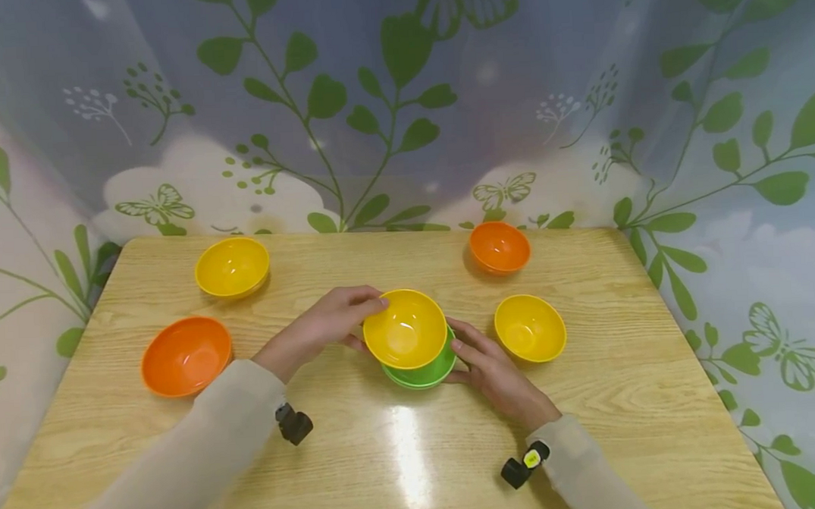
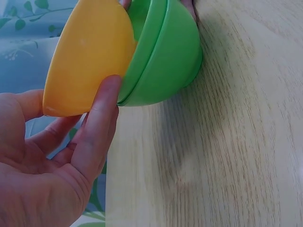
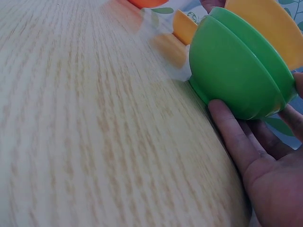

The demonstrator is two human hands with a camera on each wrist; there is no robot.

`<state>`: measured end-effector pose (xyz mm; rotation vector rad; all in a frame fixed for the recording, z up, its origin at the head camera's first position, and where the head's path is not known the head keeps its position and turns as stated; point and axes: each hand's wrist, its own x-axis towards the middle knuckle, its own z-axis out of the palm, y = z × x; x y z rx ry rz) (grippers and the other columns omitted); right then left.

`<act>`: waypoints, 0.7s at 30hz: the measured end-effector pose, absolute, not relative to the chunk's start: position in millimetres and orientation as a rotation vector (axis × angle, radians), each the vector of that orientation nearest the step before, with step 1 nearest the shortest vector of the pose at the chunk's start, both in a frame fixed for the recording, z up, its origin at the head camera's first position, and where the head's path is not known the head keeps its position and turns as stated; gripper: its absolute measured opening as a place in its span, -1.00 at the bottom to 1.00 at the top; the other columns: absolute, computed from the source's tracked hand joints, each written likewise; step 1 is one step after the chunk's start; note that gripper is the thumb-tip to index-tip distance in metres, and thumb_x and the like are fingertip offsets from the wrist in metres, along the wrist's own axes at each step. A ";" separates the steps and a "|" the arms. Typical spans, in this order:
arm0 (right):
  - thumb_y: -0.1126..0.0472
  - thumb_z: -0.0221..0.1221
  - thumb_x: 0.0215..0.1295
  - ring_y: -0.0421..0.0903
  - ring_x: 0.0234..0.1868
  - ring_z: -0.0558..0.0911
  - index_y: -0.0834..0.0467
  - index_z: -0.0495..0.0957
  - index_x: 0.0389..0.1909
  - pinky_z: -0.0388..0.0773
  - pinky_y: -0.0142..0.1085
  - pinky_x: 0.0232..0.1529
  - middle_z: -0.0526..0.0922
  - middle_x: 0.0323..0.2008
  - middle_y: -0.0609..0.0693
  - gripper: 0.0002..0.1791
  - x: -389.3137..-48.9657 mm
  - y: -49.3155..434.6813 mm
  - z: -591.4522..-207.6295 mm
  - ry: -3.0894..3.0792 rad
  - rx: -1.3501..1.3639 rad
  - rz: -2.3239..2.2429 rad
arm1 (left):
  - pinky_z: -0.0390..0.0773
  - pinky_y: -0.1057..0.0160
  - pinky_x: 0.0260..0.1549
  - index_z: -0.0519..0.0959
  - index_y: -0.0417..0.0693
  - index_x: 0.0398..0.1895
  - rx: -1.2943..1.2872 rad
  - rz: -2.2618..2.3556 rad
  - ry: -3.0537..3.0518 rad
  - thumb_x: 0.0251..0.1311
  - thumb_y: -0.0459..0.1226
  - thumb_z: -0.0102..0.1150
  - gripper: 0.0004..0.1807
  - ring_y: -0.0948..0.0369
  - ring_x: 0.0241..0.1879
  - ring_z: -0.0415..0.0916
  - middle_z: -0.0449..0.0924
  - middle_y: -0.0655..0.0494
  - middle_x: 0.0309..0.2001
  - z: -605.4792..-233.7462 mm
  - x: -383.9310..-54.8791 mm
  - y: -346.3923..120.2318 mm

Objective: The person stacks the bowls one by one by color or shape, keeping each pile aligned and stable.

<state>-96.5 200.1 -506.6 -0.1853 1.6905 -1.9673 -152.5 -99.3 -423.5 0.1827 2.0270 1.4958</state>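
Observation:
My left hand (image 1: 335,318) grips a yellow bowl (image 1: 405,329) at its left side, thumb on the rim and fingers against the outside. That bowl is tilted above two nested green bowls (image 1: 423,375), overlapping their opening. In the left wrist view the yellow bowl (image 2: 87,56) leans against the rim of the green bowls (image 2: 173,56). My right hand (image 1: 498,376) holds the green pair from the right, with the thumb near the rim and fingers low on the outer wall. The right wrist view shows the green base (image 3: 199,92) close to the tabletop; contact is unclear.
On the wooden table (image 1: 348,470), a yellow bowl (image 1: 233,267) and a larger orange bowl (image 1: 186,357) stand at left. At right are a small orange bowl (image 1: 500,247) and another yellow bowl (image 1: 530,328), near my right hand. A patterned curtain (image 1: 389,156) hangs behind.

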 end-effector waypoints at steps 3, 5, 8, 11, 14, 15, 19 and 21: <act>0.05 -0.05 0.79 -0.17 0.37 0.57 0.21 0.05 0.75 0.71 -0.05 0.34 0.07 0.73 0.24 -0.31 -96.6 199.6 -506.1 1.694 -0.183 -1.969 | 0.87 0.08 -0.20 0.57 -0.21 0.42 0.179 1.495 2.033 0.66 -0.07 0.09 -0.50 0.12 -0.16 0.66 0.66 -0.17 0.18 -424.4 -152.3 -98.6; 0.05 -0.05 0.79 -0.17 0.37 0.57 0.21 0.05 0.75 0.71 -0.05 0.34 0.08 0.73 0.25 -0.31 -96.5 199.2 -505.8 1.699 -0.177 -1.968 | 0.87 0.10 -0.22 0.58 -0.21 0.42 0.182 1.489 2.036 0.66 -0.07 0.10 -0.50 0.11 -0.15 0.67 0.66 -0.18 0.19 -424.9 -152.2 -97.8; 0.05 -0.05 0.79 -0.16 0.39 0.55 0.21 0.06 0.74 0.70 -0.03 0.35 0.09 0.72 0.24 -0.32 -96.5 199.0 -505.6 1.702 -0.173 -1.966 | 0.87 0.15 -0.26 0.58 -0.20 0.42 0.183 1.479 2.041 0.66 -0.07 0.11 -0.51 0.08 -0.10 0.68 0.66 -0.18 0.20 -425.9 -151.6 -96.6; 0.04 -0.05 0.79 -0.15 0.41 0.53 0.21 0.07 0.74 0.70 -0.01 0.36 0.09 0.72 0.23 -0.32 -96.7 199.2 -506.0 1.705 -0.176 -1.966 | 0.86 0.19 -0.28 0.59 -0.18 0.41 0.183 1.468 2.053 0.65 -0.07 0.12 -0.52 0.07 -0.06 0.68 0.66 -0.17 0.22 -427.4 -150.8 -95.4; 0.04 -0.04 0.79 -0.15 0.42 0.52 0.21 0.08 0.74 0.70 -0.01 0.36 0.10 0.72 0.23 -0.32 -96.7 199.0 -506.4 1.704 -0.180 -1.972 | 0.86 0.19 -0.28 0.60 -0.15 0.40 0.183 1.456 2.072 0.65 -0.07 0.12 -0.53 0.07 -0.02 0.67 0.66 -0.16 0.23 -429.3 -150.3 -94.1; 0.05 -0.04 0.79 -0.16 0.42 0.52 0.22 0.08 0.74 0.70 -0.02 0.35 0.11 0.72 0.23 -0.32 -96.6 198.9 -506.6 1.701 -0.181 -1.976 | 0.87 0.18 -0.27 0.61 -0.14 0.40 0.183 1.450 2.076 0.65 -0.07 0.12 -0.54 0.07 -0.01 0.67 0.65 -0.15 0.24 -429.7 -150.1 -93.6; 0.07 -0.05 0.79 -0.19 0.43 0.50 0.23 0.08 0.73 0.71 -0.04 0.33 0.12 0.71 0.23 -0.33 -96.4 198.5 -507.0 1.691 -0.185 -1.990 | 0.87 0.17 -0.24 0.61 -0.10 0.41 0.178 1.429 2.088 0.64 -0.06 0.15 -0.54 0.06 0.02 0.66 0.62 -0.15 0.30 -430.1 -148.6 -91.3; 0.08 -0.05 0.79 -0.19 0.43 0.50 0.23 0.08 0.73 0.71 -0.05 0.33 0.12 0.71 0.23 -0.34 -96.5 198.8 -507.2 1.688 -0.189 -1.992 | 0.87 0.17 -0.25 0.61 -0.09 0.41 0.174 1.427 2.094 0.63 -0.06 0.16 -0.54 0.06 0.02 0.66 0.60 -0.16 0.33 -429.9 -147.9 -90.3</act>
